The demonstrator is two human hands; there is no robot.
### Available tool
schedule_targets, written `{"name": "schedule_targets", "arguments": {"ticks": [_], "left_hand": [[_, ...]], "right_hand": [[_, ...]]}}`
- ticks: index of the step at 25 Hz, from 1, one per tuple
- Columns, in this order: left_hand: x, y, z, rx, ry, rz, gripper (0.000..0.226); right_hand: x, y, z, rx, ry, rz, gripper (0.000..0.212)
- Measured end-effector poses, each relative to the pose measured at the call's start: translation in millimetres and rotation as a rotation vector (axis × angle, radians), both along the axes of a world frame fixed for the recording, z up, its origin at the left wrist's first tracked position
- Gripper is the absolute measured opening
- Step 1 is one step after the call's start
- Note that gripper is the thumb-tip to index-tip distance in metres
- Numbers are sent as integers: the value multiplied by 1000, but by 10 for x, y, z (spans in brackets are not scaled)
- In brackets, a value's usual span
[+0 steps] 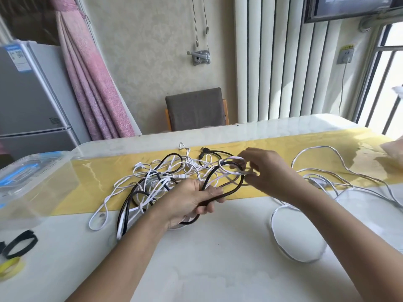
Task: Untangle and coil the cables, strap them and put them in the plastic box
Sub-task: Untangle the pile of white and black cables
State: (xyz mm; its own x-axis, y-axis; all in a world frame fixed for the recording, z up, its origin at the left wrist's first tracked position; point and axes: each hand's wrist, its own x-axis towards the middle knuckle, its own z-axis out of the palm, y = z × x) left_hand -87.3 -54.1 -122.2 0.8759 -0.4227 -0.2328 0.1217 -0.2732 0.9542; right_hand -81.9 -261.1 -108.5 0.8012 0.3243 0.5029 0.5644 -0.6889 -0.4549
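A tangle of white and black cables point(161, 182) lies on the yellow runner in the middle of the table. My left hand point(192, 197) grips a thick black cable point(235, 186) that loops up to the right. My right hand point(266, 168) pinches a white cable loop point(231, 162) wound round that black loop. A clear plastic box point(30, 177) with blue clips stands at the left. A black strap point(19, 243) and a yellow strap point(11, 269) lie at the near left.
A long white cable point(340, 171) sprawls over the right side of the white table point(218, 247), looping down near me. A grey chair point(196, 110) stands behind the table. A fridge and a pink curtain are at the back left.
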Motion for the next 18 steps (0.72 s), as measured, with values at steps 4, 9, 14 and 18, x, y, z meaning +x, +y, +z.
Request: {"name": "schedule_targets", "arguments": {"ticks": [4,9,14,18], "left_hand": [[-23,219,155,29,-13,-220,15],[156,535,122,433,-271,28,24],[431,783,38,690,-805,676,52],[502,1010,-51,792,-751,907,32]], "right_hand": [[13,-98,56,57,-255,-222,28],[-45,-432,259,158,-196,-535,15],[-111,-528,340,109,297,-279,30],[-66,-631,338,392,229,-167,32]]}}
